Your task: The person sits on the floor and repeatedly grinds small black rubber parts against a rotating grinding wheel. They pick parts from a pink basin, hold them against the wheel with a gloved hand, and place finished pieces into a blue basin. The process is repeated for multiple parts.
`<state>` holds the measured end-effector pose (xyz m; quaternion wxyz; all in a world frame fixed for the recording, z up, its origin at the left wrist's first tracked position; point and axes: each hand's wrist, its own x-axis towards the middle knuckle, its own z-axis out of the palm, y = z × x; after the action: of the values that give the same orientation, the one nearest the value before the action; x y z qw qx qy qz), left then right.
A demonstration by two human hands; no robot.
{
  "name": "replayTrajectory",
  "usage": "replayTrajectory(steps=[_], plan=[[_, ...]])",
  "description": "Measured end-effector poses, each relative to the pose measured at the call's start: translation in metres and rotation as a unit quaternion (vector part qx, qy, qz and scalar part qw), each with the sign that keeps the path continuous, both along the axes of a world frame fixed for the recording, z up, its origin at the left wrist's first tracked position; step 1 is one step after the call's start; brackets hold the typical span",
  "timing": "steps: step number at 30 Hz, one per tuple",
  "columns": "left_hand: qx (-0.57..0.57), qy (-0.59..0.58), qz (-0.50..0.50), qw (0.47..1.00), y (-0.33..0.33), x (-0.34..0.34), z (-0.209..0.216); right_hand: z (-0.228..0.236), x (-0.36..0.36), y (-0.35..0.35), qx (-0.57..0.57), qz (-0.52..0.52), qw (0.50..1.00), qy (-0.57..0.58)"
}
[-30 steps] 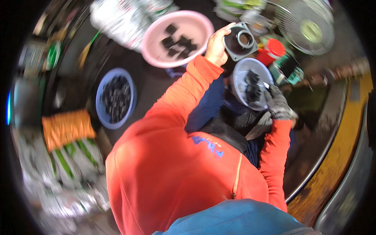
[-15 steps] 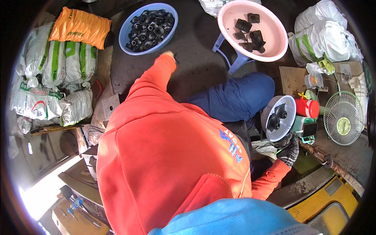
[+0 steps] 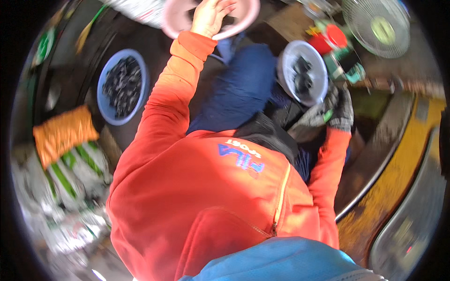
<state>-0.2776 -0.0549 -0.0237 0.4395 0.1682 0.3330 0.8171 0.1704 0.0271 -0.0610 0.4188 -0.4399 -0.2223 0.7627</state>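
Note:
My bare left hand (image 3: 213, 16) reaches over the pink basin (image 3: 169, 16) at the top, its fingers stretched and apart. Dark pieces (image 3: 228, 20) lie in that basin, partly hidden behind the hand. At the right, my right hand (image 3: 341, 110) wears a grey knitted glove, beside the lower edge of a small lavender basin (image 3: 284, 77). Its fingers are blurred and partly hidden. A small green patch (image 3: 328, 115) shows at the glove's edge; I cannot make out what it belongs to. Black moulded parts (image 3: 302, 75) lie in the lavender basin.
A blue basin (image 3: 146, 89) full of black parts (image 3: 123, 86) stands at the left. Below it are an orange sack (image 3: 65, 133) and white-green sacks (image 3: 70, 175). A red container (image 3: 335, 36) and a fan (image 3: 379, 28) stand at the upper right, near yellow machinery (image 3: 398, 164).
The head view has turned, shifting the whole scene. My left hand has gone from beside the blue basin to over the pink one. My right hand stays by the lavender basin.

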Motion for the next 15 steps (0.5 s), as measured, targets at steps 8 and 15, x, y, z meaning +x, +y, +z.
replayTrajectory(steps=[8, 15], plan=[[0.001, 0.711, -0.345, 0.612, 0.153, 0.221, -0.01, -0.012, 0.025, 0.01, 0.081, -0.176, 0.98, 0.037], [-0.199, 0.802, -0.374, 0.421, 0.116, 0.272, -0.158, -0.001, 0.024, 0.004, 0.054, -0.113, 0.992, 0.028]])
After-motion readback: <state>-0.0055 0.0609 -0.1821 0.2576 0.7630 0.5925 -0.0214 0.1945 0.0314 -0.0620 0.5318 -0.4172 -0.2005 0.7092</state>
